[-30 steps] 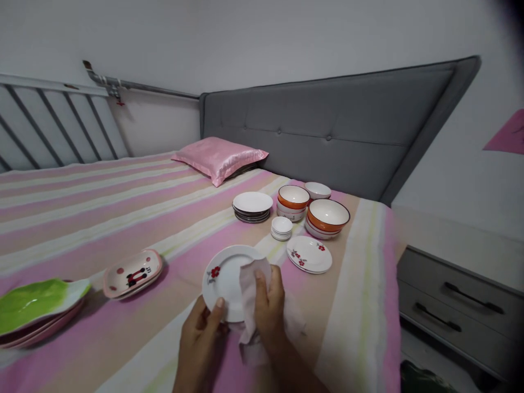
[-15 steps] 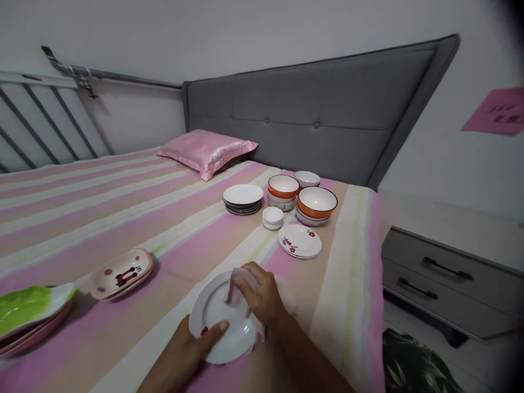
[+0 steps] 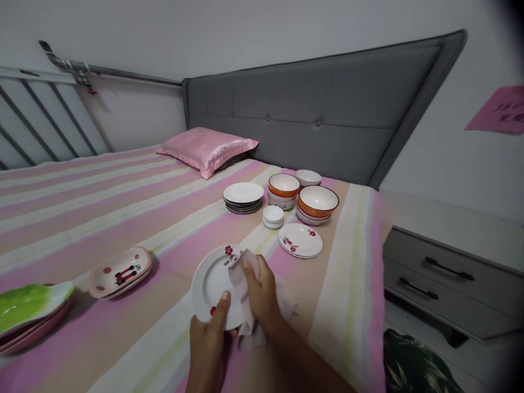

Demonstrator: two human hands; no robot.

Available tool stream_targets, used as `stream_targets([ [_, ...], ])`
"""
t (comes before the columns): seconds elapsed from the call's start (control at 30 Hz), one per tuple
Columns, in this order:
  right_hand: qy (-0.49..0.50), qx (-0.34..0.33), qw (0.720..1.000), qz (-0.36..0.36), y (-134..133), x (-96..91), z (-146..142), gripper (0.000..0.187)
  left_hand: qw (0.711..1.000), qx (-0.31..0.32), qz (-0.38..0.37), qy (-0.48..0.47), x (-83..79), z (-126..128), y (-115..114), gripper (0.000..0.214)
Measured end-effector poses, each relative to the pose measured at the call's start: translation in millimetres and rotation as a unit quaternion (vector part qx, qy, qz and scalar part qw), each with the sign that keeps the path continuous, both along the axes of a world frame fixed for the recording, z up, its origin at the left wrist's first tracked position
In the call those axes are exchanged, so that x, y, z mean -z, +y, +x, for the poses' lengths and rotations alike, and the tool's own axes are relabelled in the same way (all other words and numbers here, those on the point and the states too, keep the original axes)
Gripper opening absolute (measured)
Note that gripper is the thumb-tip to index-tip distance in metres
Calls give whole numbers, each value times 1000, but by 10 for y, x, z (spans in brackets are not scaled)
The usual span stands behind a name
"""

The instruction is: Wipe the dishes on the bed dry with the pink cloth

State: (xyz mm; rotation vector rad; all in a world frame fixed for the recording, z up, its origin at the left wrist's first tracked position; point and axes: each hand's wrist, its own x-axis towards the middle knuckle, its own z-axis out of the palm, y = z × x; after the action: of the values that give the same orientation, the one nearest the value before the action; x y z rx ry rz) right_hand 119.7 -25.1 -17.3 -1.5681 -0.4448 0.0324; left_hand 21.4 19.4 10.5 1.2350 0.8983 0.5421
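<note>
A white plate with red flowers [image 3: 208, 281] is held above the striped bed, tilted toward me. My left hand [image 3: 208, 333] grips its near edge, thumb on the upper face and fingers underneath. Pinched in my right hand [image 3: 262, 289] is a pale pink cloth [image 3: 241, 278], pressed over the plate's right rim, with part of it hanging down below. Just beyond lies a short stack of matching flowered plates [image 3: 301, 240].
Small white dishes [image 3: 273, 214], dark-edged plates [image 3: 243, 194] and orange-rimmed bowls [image 3: 318, 201] stand in stacks farther back. Pink oval dishes [image 3: 120, 273] and a green leaf-shaped dish [image 3: 28, 305] lie left. A pink pillow [image 3: 207, 147] rests near the grey headboard [image 3: 286, 103].
The plate has turned and lifted slightly, so a flower shows at its top. My left hand has shifted right and more upright; the right hand with the cloth has moved to the rim.
</note>
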Motion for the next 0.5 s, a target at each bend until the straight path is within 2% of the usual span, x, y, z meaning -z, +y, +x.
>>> stream_targets([
  [0.13, 25, 30, 999, -15, 38, -9, -176, 21, 996, -86, -13, -25, -21, 39, -57, 40],
  [0.3, 42, 61, 997, -30, 106, 2, -397, 23, 988, -143, 62, 3, -25, 64, -90, 39],
  [0.37, 63, 49, 996, -30, 114, 16, -418, 25, 987, -139, 79, 4, -38, 65, -102, 39],
  [0.5, 89, 39, 995, 3, 71, 72, -284, 28, 993, -82, 68, -41, -47, 24, -25, 40],
])
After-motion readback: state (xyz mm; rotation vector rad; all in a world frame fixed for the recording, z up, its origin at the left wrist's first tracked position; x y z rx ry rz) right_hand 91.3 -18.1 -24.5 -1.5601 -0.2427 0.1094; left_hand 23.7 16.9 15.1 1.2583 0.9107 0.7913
